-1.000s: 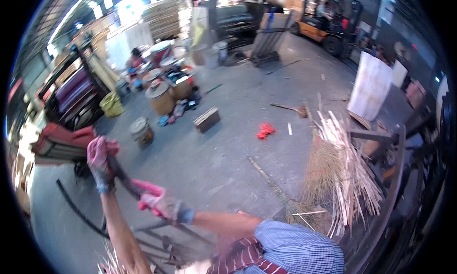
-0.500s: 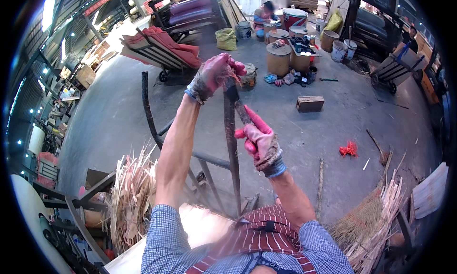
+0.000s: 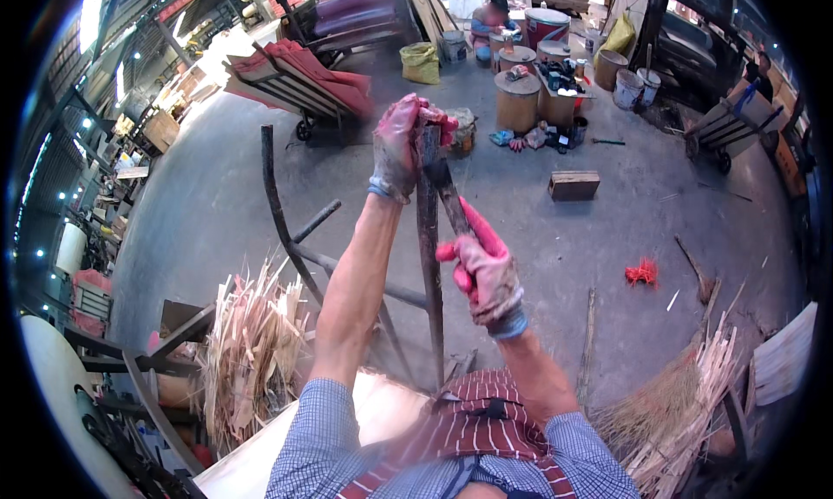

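Observation:
My left hand (image 3: 403,147), in a pink-palmed, dirt-stained glove, is closed around the top of a dark upright post (image 3: 427,239). The post is part of a metal frame, with a crossbar (image 3: 399,292) and a second, curved post (image 3: 271,182) to its left. In a similar glove, my right hand (image 3: 486,273) is closed on the handle of a dark scraper-like tool (image 3: 451,206), its index finger stretched along it. The tool's wide black head lies against or just beside the post, below my left hand. What else my left fingers may hold is hidden.
Wood strips (image 3: 247,351) are heaped at left, more (image 3: 694,430) beside a broom at right. A brick-like block (image 3: 573,186) and red strings (image 3: 642,272) lie on the floor. Drums (image 3: 517,100) and a seated person (image 3: 495,26) are farther back; a loaded cart (image 3: 299,82) stands far left.
My left hand has shifted right on the post top, its wrist now more upright. My right hand and the tool have moved slightly down and right in the view. The background has shifted slightly right.

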`<state>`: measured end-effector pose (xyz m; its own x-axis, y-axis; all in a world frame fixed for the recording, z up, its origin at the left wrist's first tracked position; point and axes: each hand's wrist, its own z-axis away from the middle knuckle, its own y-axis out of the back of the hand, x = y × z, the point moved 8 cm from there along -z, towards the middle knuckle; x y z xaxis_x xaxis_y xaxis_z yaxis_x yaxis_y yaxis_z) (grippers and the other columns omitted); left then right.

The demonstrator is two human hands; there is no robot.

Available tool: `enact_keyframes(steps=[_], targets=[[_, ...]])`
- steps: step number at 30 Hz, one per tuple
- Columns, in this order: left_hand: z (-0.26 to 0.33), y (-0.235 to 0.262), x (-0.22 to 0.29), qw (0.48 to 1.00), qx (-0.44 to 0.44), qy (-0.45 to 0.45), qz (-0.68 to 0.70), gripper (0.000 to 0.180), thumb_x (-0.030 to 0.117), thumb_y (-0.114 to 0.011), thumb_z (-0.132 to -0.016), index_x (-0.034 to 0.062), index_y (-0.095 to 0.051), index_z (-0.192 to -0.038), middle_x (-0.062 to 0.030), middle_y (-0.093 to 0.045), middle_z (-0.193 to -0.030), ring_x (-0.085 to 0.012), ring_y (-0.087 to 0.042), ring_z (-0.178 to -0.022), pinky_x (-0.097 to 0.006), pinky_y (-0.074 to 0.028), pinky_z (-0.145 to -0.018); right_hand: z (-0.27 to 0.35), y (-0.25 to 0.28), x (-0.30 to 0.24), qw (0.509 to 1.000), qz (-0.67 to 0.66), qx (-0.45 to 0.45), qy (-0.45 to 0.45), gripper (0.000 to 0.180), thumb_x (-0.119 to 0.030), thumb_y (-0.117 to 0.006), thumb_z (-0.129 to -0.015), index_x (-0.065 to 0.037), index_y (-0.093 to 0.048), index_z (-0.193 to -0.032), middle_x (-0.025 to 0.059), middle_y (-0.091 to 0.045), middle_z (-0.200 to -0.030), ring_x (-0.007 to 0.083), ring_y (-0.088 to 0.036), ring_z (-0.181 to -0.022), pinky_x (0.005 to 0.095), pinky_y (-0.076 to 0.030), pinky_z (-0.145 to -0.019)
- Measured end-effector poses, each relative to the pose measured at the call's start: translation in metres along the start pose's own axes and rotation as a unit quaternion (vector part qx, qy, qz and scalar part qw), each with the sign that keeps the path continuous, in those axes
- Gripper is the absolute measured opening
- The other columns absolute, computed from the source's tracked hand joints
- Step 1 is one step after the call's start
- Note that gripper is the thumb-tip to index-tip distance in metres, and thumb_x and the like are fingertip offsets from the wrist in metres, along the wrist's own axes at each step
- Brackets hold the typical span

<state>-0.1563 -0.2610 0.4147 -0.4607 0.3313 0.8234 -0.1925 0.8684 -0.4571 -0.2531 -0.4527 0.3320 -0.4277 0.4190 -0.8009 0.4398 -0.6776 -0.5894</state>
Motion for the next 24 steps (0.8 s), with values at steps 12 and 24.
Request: enact_keyframes(steps=[12,24], targets=[[-0.016,0.001,0.015,0.981,0.044,-0.056,-0.183,0.026,0.02,-0.067,-0.095,-0.002,-0.06,-0.107,-0.0094,-0.071,-0.084,-0.0136,-0.067,-0.071,-0.026,-0.055,-0.062,0.003,0.053,0.012,0.999,-0.026,0.007,0.039,0.05,-0.011,-0.053,-0.097,-0.011,-0.045,-0.147,0.0067,-0.068,-0.082,0.0027,-0.041,-0.047,0.0178,-0.031,-0.04],[-0.026,0.045,0.049,0.956,0.13,-0.039,-0.261,0.015,0.017,-0.067,-0.092,0.0039,-0.066,-0.099,-0.0041,-0.063,-0.068,-0.0134,-0.054,-0.047,-0.027,-0.041,-0.042,0.014,0.086,0.058,0.998,0.021,0.052,0.01,0.052,-0.009,-0.054,-0.094,-0.013,-0.049,-0.145,0.0093,-0.068,-0.08,0.0036,-0.041,-0.042,0.0198,-0.028,-0.035]])
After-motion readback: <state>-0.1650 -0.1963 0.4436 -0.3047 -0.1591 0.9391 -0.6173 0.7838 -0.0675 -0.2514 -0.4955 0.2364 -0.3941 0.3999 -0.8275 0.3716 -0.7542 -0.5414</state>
